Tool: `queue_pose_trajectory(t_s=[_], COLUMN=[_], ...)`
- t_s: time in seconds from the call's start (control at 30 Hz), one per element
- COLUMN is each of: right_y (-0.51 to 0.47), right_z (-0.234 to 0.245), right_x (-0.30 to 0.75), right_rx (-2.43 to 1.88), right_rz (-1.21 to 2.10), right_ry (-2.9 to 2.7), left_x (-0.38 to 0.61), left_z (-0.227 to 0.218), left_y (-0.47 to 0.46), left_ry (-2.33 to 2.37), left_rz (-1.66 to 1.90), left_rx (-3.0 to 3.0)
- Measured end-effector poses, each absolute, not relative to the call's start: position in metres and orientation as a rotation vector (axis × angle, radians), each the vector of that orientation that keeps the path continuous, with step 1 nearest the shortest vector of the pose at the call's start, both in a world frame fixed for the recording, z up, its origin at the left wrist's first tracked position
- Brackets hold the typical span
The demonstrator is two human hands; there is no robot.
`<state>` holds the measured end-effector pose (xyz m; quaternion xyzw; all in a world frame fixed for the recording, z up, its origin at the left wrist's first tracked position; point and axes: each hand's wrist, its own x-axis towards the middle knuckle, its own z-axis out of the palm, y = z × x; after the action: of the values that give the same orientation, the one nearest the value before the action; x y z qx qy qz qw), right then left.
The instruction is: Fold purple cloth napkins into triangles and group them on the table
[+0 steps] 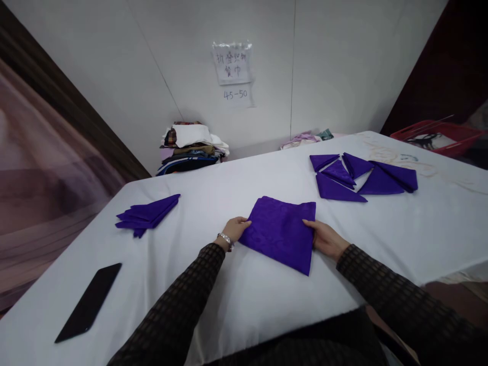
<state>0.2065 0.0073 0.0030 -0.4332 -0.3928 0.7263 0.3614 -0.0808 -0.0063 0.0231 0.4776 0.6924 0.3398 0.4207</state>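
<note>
A purple cloth napkin [280, 231], folded into a rough square, is spread between my hands over the white-covered table. Its left edge is pinched by my left hand [237, 230], thumb on top, with a bracelet at the wrist. My right hand [326, 239] grips the right edge, the thumb on the upper face and the other fingers underneath, mostly hidden. To the left lies a purple napkin folded in pointed layers [148, 214]. Several purple napkins folded into triangles [339, 187] are grouped at the far right.
A flat black panel [89, 302] rests at the table's [213, 198] left front. Behind the far edge are a stack of folded clothes [192, 147] and more cloth [305, 140]. A red basket [442, 140] stands at the back right; handwritten paper signs [233, 66] hang on the wall.
</note>
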Motion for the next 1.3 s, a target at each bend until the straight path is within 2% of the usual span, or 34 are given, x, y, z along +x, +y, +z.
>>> queue_pose_trajectory(t_s=[0.2, 0.43, 0.6, 0.97, 1.1, 1.3], right_y=[0.007, 0.006, 0.009, 0.033, 0.041, 0.049], right_z=[0.016, 0.007, 0.006, 0.016, 0.015, 0.014], right_x=[0.203, 0.205, 0.211, 0.227, 0.231, 0.237], right_rx=[-1.039, -0.991, -0.997, -1.447, -1.556, -1.632], right_rz=[1.903, 1.947, 1.94, 1.738, 1.626, 1.533], right_ry=[-0.925, -0.854, -0.847, -1.118, -1.323, -1.505], left_x=[-0.08, -0.083, -0.081, -0.081, -0.084, -0.082], left_z=[0.019, 0.018, 0.014, 0.004, -0.001, 0.004], left_y=[-0.034, -0.039, -0.035, -0.037, -0.036, -0.039], left_ry=[1.692, 1.798, 1.747, 1.633, 1.696, 1.999], left_rz=[1.131, 0.968, 0.997, 1.109, 1.04, 0.742], left_rx=[1.204, 1.228, 1.259, 1.373, 1.489, 1.739])
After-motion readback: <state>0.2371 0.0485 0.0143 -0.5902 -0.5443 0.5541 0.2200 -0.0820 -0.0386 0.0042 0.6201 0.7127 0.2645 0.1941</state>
